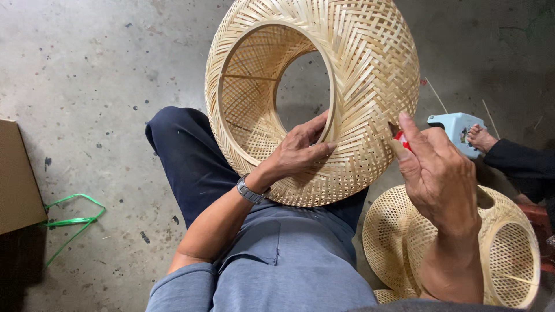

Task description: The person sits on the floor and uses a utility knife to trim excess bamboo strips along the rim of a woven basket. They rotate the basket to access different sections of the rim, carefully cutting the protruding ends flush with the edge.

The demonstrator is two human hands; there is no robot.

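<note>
Behind right hand (439, 173), half-hidden red tool (403, 140)

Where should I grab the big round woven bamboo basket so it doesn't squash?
Probably the stiff smooth hoop at the inner opening of the big round woven bamboo basket, coming from below, as the left hand does. The basket stands on edge on the lap; the weave looks thin and springy.

A grey concrete floor (104, 75), speckled with dark spots, is seen throughout. On it, at the left edge, a brown cardboard box (17, 179) is set, with a green plastic strap (72, 221) lying just beside it. At the right, woven bamboo shades (399, 237) are stacked on the floor, and a pale blue glue gun (457, 130) is laid nearby.
</note>
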